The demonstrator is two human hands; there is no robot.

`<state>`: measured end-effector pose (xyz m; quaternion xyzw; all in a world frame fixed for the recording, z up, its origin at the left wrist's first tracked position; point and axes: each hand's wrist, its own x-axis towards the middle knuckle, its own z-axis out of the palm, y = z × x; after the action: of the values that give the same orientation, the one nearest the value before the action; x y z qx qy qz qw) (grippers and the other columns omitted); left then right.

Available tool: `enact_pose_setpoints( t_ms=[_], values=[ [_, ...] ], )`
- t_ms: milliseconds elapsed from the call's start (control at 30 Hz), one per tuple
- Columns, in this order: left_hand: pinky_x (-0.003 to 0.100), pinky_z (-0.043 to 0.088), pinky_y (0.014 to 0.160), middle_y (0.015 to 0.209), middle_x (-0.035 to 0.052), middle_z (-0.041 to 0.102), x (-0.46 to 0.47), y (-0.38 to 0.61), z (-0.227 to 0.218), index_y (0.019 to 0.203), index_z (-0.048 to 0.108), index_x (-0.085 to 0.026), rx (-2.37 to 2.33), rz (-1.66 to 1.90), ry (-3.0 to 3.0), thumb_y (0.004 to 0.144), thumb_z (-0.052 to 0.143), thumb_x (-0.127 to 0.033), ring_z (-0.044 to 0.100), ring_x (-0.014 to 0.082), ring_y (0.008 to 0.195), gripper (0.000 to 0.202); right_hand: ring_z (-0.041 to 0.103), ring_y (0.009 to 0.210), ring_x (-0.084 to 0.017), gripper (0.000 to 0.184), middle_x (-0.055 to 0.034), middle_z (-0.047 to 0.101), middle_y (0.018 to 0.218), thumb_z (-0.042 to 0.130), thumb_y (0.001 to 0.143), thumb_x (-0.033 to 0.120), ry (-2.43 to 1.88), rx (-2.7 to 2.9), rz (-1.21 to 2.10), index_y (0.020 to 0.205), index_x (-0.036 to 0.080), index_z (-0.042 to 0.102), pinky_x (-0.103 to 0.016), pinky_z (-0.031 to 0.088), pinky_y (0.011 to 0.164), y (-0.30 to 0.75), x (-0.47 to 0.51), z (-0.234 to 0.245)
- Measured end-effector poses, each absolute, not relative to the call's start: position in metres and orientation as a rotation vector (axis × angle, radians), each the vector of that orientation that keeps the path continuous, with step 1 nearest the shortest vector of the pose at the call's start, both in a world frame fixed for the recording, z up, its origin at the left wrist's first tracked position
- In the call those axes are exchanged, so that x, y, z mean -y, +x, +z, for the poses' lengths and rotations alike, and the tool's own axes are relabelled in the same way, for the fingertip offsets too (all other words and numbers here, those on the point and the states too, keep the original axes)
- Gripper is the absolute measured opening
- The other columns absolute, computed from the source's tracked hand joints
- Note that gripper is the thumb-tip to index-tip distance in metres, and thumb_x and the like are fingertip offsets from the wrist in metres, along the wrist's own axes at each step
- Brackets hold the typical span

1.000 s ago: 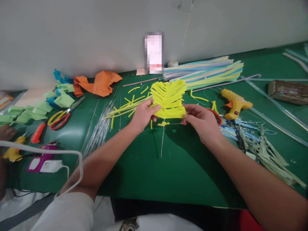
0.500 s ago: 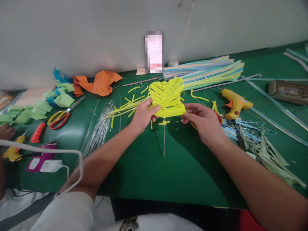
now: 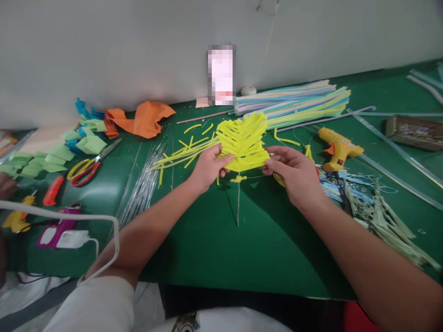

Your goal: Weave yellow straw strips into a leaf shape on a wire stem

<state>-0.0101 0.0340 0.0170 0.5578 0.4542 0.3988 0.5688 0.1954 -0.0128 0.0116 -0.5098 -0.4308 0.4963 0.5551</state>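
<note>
A yellow pipe-cleaner leaf [image 3: 242, 138] is held above the green table, its rows slanting off a central spine. My left hand [image 3: 210, 167] pinches its lower left edge, thumb on top. At the lower right edge, the fingertips of my right hand [image 3: 292, 173] close on the ends of the yellow strips. A thin wire stem [image 3: 238, 205] with a small yellow twist [image 3: 238, 178] hangs from the leaf's bottom. Long yellow pipe cleaners [image 3: 183, 154] and short cut pieces lie beside my left hand.
Behind the leaf lie bundled pastel pipe cleaners [image 3: 294, 106] and a propped phone [image 3: 222, 76]. To the right are a yellow glue gun [image 3: 339, 147] and a small box [image 3: 413, 133]. Scissors [image 3: 90, 168], wires [image 3: 145, 184] and a purple power strip [image 3: 62, 226] lie left. Part of another person's hand [image 3: 7, 186] shows there.
Both hands and the leaf have shifted slightly to the right. The leaf's rows look a little more spread, and its stem moved along with it.
</note>
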Motion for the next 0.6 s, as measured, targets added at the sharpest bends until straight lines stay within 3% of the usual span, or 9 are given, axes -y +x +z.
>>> enact_pose_setpoints(
  t_ms=[433,600],
  values=[
    [0.016,0.039,0.039,0.083,0.001,0.069,-0.0299,-0.0052,0.0174,0.094,0.064,-0.015,-1.007,0.861,1.167,0.073,0.073,-0.028,0.052,0.0033,0.048,0.026,0.056,0.055,-0.014,0.032,0.0059,0.055,0.061,0.072,0.071,0.027,-1.181,1.031,1.066,0.102,0.027,0.064,-0.031,0.052,0.061,0.1949,0.0151,0.0173],
    [0.018,0.04,0.041,0.083,0.002,0.068,-0.0283,-0.0052,0.019,0.093,0.064,-0.015,-1.019,0.826,1.236,0.074,0.073,-0.032,0.053,0.0044,0.048,0.027,0.057,0.057,-0.014,0.028,0.0021,0.061,0.069,0.072,0.075,0.036,-1.237,0.992,1.15,0.101,0.025,0.069,-0.029,0.051,0.054,0.197,0.0135,0.0108]
  ],
)
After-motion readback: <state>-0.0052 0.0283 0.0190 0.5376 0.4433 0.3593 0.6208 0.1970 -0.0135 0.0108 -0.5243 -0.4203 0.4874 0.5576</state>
